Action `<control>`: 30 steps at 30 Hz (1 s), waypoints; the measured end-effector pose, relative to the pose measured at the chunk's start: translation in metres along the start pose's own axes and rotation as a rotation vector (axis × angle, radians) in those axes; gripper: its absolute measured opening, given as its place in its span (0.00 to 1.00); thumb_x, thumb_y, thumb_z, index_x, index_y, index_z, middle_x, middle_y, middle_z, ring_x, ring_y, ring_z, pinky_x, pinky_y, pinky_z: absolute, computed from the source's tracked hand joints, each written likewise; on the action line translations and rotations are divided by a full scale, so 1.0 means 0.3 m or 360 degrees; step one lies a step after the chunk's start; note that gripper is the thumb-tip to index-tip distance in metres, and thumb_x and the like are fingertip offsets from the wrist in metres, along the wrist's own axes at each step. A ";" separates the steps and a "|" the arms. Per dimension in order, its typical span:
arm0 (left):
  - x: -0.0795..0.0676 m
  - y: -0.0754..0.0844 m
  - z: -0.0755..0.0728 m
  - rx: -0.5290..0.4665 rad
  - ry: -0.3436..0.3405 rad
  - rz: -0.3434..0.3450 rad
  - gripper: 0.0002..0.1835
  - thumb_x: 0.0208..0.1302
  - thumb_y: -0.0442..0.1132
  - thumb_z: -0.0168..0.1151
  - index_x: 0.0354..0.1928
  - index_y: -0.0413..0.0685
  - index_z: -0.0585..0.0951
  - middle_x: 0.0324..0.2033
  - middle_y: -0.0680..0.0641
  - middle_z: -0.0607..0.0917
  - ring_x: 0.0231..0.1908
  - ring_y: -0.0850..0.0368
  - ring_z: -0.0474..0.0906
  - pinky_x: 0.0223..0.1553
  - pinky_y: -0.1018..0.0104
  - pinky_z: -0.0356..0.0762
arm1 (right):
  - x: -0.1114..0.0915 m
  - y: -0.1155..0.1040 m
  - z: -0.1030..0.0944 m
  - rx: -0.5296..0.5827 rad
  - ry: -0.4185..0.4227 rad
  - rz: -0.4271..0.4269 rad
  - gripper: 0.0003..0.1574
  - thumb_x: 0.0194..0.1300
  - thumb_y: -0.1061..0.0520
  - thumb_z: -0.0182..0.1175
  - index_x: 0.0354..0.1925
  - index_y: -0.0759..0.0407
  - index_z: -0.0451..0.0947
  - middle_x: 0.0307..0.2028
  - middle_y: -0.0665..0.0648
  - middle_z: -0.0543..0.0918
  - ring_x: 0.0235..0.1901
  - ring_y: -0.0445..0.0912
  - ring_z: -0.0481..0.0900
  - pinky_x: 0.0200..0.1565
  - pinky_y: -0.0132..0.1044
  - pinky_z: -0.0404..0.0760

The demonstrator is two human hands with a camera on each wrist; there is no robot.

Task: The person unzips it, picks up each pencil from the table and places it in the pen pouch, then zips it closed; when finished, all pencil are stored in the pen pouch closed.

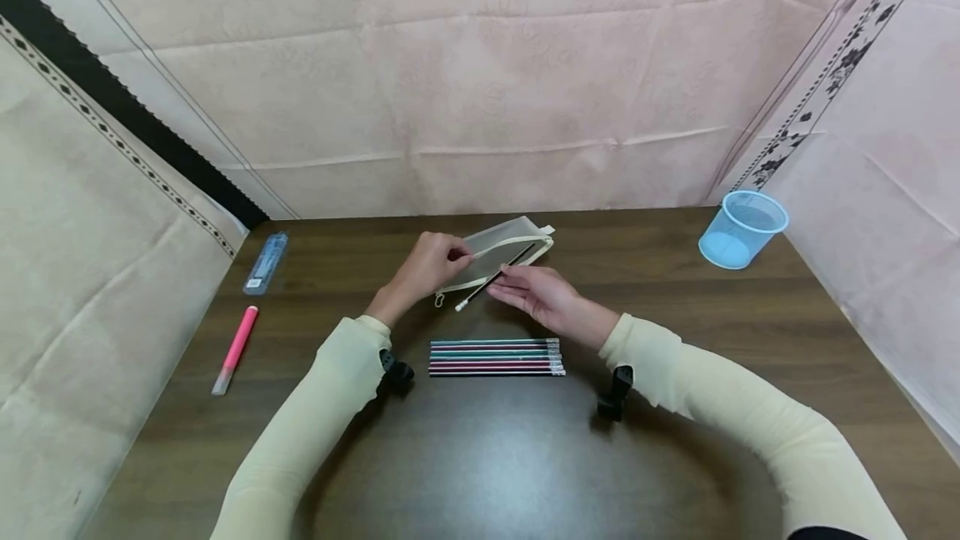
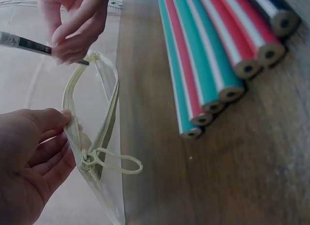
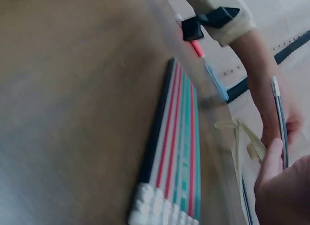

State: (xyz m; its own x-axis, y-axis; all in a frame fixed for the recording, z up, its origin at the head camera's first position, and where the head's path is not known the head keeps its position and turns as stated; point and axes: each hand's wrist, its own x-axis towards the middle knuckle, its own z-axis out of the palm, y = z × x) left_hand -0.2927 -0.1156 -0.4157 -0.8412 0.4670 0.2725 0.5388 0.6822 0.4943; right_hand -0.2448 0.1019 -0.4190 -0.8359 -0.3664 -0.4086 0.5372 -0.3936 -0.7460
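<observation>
A pale, see-through zip pouch [image 1: 495, 242] lies at the table's back, its mouth spread. My left hand [image 1: 435, 263] pinches one edge of that mouth between thumb and fingers, near the cord loop [image 2: 123, 162] on the zip. My right hand [image 1: 542, 297] pinches a dark pencil [image 1: 480, 292] with a white eraser end. That eraser points away from the pouch, while the other end reaches the mouth. A dark thin strip [image 3: 247, 200] shows through the pouch; I cannot tell whether it is another pencil. Several striped pencils [image 1: 495, 358] lie side by side in front of the hands.
At the table's left are a pink pen-like stick [image 1: 238, 350] with a clear end and a flat blue clear case [image 1: 266, 263]. A light blue mesh-patterned cup [image 1: 742, 229] stands at the back right. Pale cloth [image 1: 480, 107] hangs behind the table.
</observation>
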 end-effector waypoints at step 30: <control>0.007 0.030 0.007 -0.0029 -0.0040 -0.0059 0.08 0.69 0.38 0.65 0.41 0.42 0.90 0.34 0.47 0.90 0.31 0.59 0.81 0.35 0.66 0.79 | 0.240 -0.055 0.034 -0.0101 0.0245 -0.0035 0.27 0.76 0.71 0.45 0.70 0.74 0.63 0.66 0.76 0.70 0.66 0.61 0.72 0.57 0.38 0.80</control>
State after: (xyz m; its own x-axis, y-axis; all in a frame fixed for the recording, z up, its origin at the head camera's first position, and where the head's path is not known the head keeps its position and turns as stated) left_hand -0.2895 -0.1072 -0.4124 -0.8591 0.4555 0.2332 0.5061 0.6889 0.5189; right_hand -0.3127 0.0733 -0.4307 -0.8573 -0.2229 -0.4640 0.5146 -0.3444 -0.7852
